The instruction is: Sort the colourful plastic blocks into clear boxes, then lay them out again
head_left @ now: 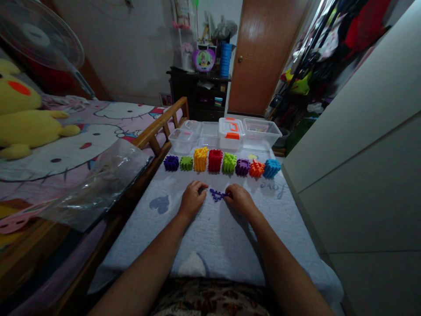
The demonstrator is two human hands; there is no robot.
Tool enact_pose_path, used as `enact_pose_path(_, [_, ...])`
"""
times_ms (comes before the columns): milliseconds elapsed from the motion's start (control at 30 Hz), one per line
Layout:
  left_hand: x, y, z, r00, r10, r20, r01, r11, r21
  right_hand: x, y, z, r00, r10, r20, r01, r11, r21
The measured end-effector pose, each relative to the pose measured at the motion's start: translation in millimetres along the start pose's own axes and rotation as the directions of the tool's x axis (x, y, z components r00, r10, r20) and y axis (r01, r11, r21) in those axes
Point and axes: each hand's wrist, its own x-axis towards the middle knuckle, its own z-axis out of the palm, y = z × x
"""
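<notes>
Over the cloth-covered worktop [220, 237], I see a small, knobbly purple piece [217, 193] pinched at one end by the right hand's [240, 199] fingers, liable to twist or slip because the left hand [191, 199], fingers curved apart and empty beside it, lends no support.

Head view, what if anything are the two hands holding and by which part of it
The right hand holds a knobbly purple piece by its right end. I can't make out anything held in the left hand.
</notes>
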Motion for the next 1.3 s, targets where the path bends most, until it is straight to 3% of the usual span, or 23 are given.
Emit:
enact_pose_path(300, [0.8,-0.7,0.0,1.000,0.016,-0.001,-0.016,1.000,-0.014,-1.0,-1.7,-3.4,1.000,-0.015,0.013,0.014,0.999,0.039])
enact_pose_path(533, [1.3,-2.2,-0.8,1.000,0.010,0.006,-0.010,1.000,-0.022,-12.9,21.1,-27.8,0.994,0.078,-0.081,-0.047,0.943,0.330])
enact_pose_path(633, [1.2,-0.5,-1.2,1.000,0.006,0.010,-0.006,1.000,-0.027,-14.6,36.1,-43.4,0.953,0.189,-0.238,-0.064,0.891,0.450])
enact_pose_path(733, [0.9,-0.5,-1.0,1.000,0.002,0.012,-0.001,1.000,-0.024,-8.1,46.5,-54.9,0.858,0.318,-0.403,-0.080,0.858,0.508])
enact_pose_path(833, [0.5,-2.6,-0.2,1.000,0.006,0.008,-0.005,1.000,-0.022,5.1,48.8,-58.5,0.751,0.419,-0.510,-0.153,0.862,0.483])
enact_pose_path(933, [0.4,-4.9,0.5,1.000,0.011,0.003,-0.011,1.000,-0.025,18.9,44.7,-56.0,0.687,0.455,-0.567,-0.250,0.880,0.403])
enact_pose_path(1033, [0.5,-5.1,0.3,1.000,0.009,0.008,-0.009,1.000,-0.027,29.1,39.6,-51.5,0.666,0.455,-0.591,-0.323,0.890,0.322])
enact_pose_path(1300, [0.5,-1.3,-1.7,1.000,-0.001,0.016,0.001,0.999,-0.038,41.1,39.3,-42.4,0.687,0.457,-0.565,-0.398,0.887,0.235])
